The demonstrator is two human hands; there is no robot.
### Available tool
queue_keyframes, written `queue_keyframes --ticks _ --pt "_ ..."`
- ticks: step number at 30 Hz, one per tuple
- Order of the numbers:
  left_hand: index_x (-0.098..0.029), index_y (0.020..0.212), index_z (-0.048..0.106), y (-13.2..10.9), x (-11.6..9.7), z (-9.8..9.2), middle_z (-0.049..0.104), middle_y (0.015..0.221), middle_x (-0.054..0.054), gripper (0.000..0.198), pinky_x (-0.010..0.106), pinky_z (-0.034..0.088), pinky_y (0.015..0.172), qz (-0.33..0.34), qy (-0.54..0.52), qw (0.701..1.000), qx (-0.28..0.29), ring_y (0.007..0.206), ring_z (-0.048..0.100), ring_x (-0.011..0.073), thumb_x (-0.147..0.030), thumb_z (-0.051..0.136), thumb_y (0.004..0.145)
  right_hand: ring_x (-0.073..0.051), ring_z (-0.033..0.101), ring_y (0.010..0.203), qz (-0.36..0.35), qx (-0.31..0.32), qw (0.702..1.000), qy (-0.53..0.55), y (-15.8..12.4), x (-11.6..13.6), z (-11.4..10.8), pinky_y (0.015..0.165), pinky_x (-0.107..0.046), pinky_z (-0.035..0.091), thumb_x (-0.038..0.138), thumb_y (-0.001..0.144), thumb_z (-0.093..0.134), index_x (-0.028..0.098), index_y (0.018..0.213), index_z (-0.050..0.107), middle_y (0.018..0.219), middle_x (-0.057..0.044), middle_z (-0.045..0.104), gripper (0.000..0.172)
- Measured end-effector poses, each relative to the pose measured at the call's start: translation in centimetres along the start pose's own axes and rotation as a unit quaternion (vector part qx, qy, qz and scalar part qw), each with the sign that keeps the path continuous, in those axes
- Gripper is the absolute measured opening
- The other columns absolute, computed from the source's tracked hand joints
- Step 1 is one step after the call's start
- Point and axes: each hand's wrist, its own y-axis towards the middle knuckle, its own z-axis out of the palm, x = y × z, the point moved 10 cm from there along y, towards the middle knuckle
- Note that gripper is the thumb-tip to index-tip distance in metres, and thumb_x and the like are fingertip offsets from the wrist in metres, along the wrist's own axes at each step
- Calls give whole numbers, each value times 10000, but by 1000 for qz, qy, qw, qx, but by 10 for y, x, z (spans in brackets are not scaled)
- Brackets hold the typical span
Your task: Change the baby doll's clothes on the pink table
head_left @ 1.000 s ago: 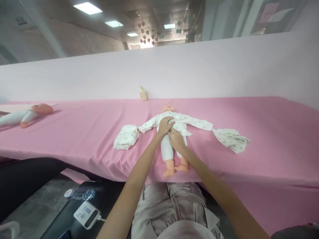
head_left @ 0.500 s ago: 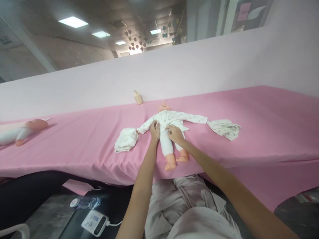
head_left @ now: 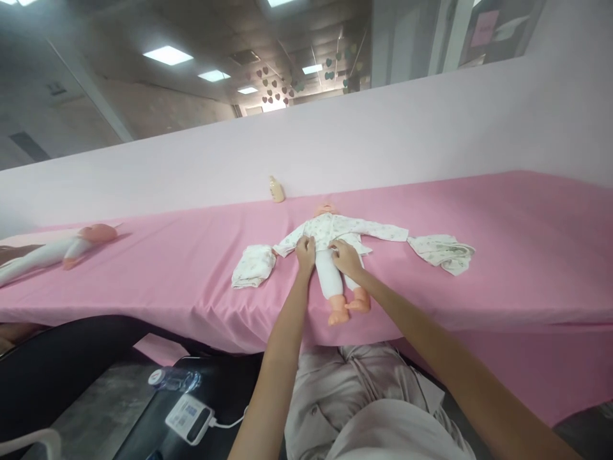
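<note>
The head view looks from in front of the bench (head_left: 517, 255), facing forward and down over it, near enough to catch the wearer's trousers (head_left: 340, 380) before it and a wall (head_left: 383, 140) behind.

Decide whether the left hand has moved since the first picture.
Yes: leftward, against the pump bottle; the left hand went from the middle of the baby doll to its side.

From my end, I saw a long pink-draped table (head_left: 488, 217). A clothed doll (head_left: 325, 260) lay on its back there, feet toward the near edge, between a folded cloth (head_left: 253, 266) and a looser printed cloth (head_left: 443, 252). A pump bottle (head_left: 276, 190) stood near the back edge; a second doll (head_left: 57, 252) lay far left.
</note>
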Motion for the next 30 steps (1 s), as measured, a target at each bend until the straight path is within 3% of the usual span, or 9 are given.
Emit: queue_keyframes --ticks 3,10,14,18,21,25,27,30 --pt "-197 598 425 -6 -20 -2 461 587 6 299 257 377 674 63 43 997 13 626 464 137 -337 460 860 -196 557 939 7 -7 1000 -5 1 -3 -1 870 -318 439 27 734 420 172 911 594 975 -67 620 287" --pt "-198 647 514 -11 -38 -8 552 735 78 226 296 349 729 116 111 987 -9 752 514 187 -324 470 828 -196 545 948 11 -2 1000 -17 1 -6 0 877 -318 423 34 747 404 163 930 577 995 -76 610 284" --pt "-195 557 410 -7 -30 -11 504 658 56 286 293 315 695 90 129 987 -37 704 477 173 -293 483 816 -195 537 975 11 11 999 -34 1 -4 1 891 -317 412 27 751 387 160 966 571 1030 -80 605 313" --pt "-191 520 273 0 -11 -16 347 538 -2 319 280 218 599 32 140 987 -74 552 323 129 -191 448 786 -187 544 991 20 23 998 -50 2 -3 1 886 -291 408 30 769 393 158 979 573 1039 -75 605 304" --pt "-188 528 219 2 -2 -14 248 505 -30 315 270 184 573 16 137 988 -68 511 238 110 -127 436 748 -193 557 993 41 31 997 -65 -1 -3 2 875 -289 409 45 793 407 158 1007 572 1061 -76 614 292" --pt "-185 551 195 2 0 -13 228 516 -42 319 253 204 573 19 124 990 -59 514 235 99 -112 430 755 -247 599 900 101 44 989 -94 -1 -8 1 792 -333 428 100 841 411 97 1194 499 988 -131 643 364" --pt "-185 560 195 1 0 -12 238 521 -44 320 247 220 580 19 117 991 -58 520 250 97 -116 426 769 -250 616 854 123 62 985 -100 11 -11 1 747 -320 434 125 854 423 91 1206 502 917 -126 658 362" --pt "-187 569 197 1 2 -11 263 525 -45 319 244 239 591 14 110 992 -57 524 266 97 -121 425 782 -246 630 887 160 72 979 -108 49 -22 -7 744 -299 441 149 868 421 117 1039 607 914 -129 667 256"
